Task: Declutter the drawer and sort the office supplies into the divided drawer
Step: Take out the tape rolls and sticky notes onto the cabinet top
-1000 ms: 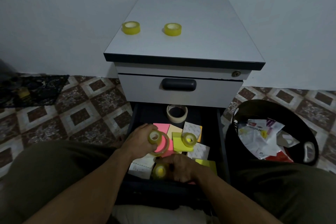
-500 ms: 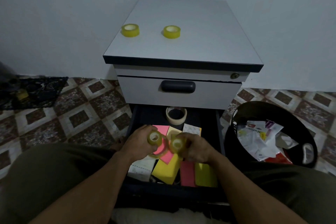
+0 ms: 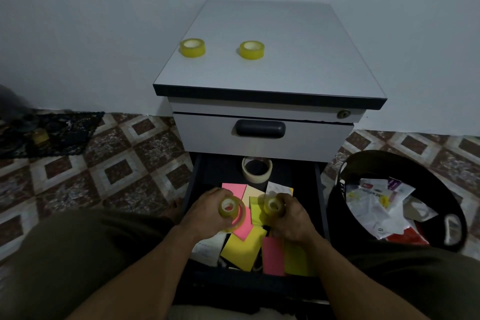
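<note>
A small roll of clear yellowish tape (image 3: 228, 207) was gripped in the left hand (image 3: 207, 212), and a second such roll (image 3: 273, 206) was gripped in the right hand (image 3: 292, 217), both held just above the open dark lower drawer (image 3: 191, 184). Pink and yellow sticky-note pads (image 3: 244, 247) and a wide cream masking-tape roll (image 3: 257, 169) were seen lying inside it. Two more yellow tape rolls (image 3: 192, 47) were set on the grey cabinet top (image 3: 298, 60).

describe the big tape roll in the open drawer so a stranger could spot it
Start at the grey cabinet and look into its open bottom drawer. At the back lies the masking tape roll, cream and wide-holed, unlike the small yellow rolls.
</note>
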`<state>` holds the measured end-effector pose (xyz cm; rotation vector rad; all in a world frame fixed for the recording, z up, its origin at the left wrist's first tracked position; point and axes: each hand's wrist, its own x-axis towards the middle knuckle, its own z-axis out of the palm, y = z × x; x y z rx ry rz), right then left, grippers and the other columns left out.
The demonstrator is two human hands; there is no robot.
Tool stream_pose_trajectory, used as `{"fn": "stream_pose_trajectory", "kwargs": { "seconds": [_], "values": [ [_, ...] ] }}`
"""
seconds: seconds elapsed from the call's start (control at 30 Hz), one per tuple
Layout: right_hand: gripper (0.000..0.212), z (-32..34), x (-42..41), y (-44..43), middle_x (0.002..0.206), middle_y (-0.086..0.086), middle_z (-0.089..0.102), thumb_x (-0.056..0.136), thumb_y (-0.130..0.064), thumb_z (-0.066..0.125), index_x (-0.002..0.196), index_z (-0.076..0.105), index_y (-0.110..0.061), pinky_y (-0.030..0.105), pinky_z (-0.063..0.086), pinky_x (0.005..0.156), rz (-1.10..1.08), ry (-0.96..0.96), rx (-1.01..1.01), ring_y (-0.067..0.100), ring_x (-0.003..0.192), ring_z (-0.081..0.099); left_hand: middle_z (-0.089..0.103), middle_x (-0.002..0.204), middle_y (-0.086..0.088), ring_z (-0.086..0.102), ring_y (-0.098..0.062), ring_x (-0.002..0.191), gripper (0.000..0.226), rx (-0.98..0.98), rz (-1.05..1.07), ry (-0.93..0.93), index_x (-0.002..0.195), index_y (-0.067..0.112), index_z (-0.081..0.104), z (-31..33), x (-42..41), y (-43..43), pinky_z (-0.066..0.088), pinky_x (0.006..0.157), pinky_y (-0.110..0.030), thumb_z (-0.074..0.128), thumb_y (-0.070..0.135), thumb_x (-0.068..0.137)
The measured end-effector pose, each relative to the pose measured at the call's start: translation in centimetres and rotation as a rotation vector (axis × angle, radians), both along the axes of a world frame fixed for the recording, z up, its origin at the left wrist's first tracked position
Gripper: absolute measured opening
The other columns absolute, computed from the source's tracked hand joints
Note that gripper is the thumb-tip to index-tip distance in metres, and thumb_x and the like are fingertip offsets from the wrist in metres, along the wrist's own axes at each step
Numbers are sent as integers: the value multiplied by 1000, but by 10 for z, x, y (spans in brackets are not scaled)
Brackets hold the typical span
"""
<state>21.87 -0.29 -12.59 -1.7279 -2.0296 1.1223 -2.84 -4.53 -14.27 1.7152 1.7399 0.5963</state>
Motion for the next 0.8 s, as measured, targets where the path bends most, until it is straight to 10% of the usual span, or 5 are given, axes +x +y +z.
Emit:
{"fn": "stream_pose_trajectory", "kwargs": {
  "seconds": [0.37, 0.8],
  "values": [
    [32, -12, 0, -2, 100, -3, 58, 86, -7, 69, 115, 58, -14, 7, 44, 49, -118, 92, -68, 3, 78, 54, 54, 112, 13, 57, -9, 102, 58, -2, -16, 29, 118, 29, 58, -1, 0, -1, 54, 87, -31, 82, 18, 66],
    [47, 32, -5, -14, 96, -14, 61, 71, -15, 79, 106, 54, -32, 4, 40, 58, -45, 150, 38, -1, 83, 58, 56, 110, 12, 60, -7, 98, 58, 39, 49, -95, 120, 31, 60, 38, 10, -2, 55, 85, -33, 79, 24, 66]
  ]
}}
